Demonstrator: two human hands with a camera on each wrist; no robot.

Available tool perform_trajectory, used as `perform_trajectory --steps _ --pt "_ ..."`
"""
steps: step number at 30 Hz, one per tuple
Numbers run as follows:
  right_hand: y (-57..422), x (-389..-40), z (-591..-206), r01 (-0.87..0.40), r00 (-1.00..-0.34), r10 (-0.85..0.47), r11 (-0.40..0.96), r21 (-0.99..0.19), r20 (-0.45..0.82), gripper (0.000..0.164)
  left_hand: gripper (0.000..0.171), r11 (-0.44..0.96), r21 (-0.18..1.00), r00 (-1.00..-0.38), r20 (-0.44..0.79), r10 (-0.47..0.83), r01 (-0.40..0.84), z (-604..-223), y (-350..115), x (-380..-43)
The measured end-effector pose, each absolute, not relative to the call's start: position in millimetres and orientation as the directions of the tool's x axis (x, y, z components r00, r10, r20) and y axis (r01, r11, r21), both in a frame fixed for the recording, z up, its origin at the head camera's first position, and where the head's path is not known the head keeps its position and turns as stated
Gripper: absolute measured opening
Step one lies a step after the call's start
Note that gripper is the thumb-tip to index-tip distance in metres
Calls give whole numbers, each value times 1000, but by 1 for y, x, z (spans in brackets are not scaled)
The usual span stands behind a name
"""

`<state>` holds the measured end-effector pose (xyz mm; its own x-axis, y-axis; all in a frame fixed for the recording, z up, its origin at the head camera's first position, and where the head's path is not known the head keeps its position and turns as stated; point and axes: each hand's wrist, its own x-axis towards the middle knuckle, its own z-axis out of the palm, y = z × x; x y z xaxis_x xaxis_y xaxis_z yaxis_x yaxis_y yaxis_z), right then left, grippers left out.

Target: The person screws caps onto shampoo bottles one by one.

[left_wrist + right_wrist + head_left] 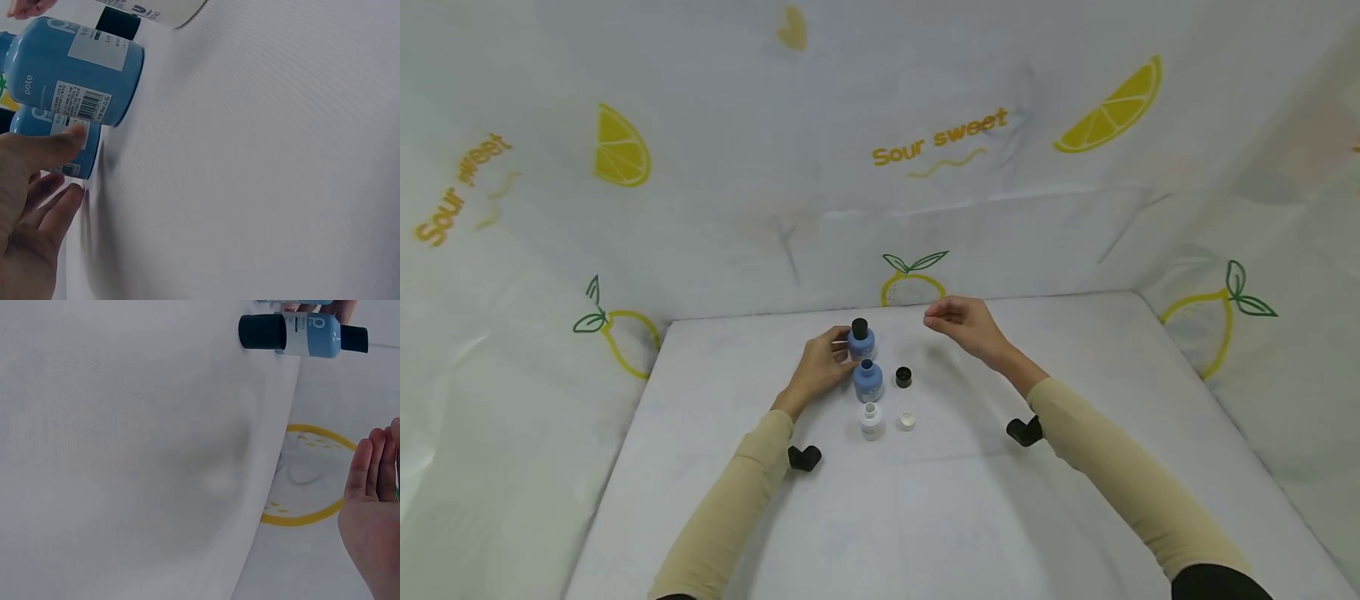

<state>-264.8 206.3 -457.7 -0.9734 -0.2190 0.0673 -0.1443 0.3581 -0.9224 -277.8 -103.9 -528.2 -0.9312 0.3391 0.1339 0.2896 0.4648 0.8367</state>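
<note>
My left hand point(822, 368) holds the rear blue bottle point(862, 344), which wears a black cap point(860, 328). In the left wrist view, its thumb point(69, 145) lies across that bottle's side and the fingers are around the far side. A second blue bottle point(868, 383) stands uncapped just in front, near the thumb. Nearer still is a small white bottle point(871, 423), also uncapped. My right hand point(967, 327) is raised above the back of the table, right of the bottles. Its fingers point(374, 465) extend close together, and I see nothing held in them.
A loose black cap point(903, 377) lies right of the front blue bottle. Beside the white bottle is a white cap point(907, 422). The table point(910, 517) is covered in white, and a white sheet point(760, 167) with lemon prints hangs behind and at both sides.
</note>
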Motion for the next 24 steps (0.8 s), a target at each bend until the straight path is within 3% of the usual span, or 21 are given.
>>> perform_trajectory --steps 11,24 --pt "201 -262 -469 -96 -972 -237 398 -913 -1 25 69 451 859 -936 84 342 242 -529 -132 -250" --pt "200 -251 -485 14 -956 -259 421 -907 -135 28 67 355 887 -881 109 460 296 -537 -123 -224"
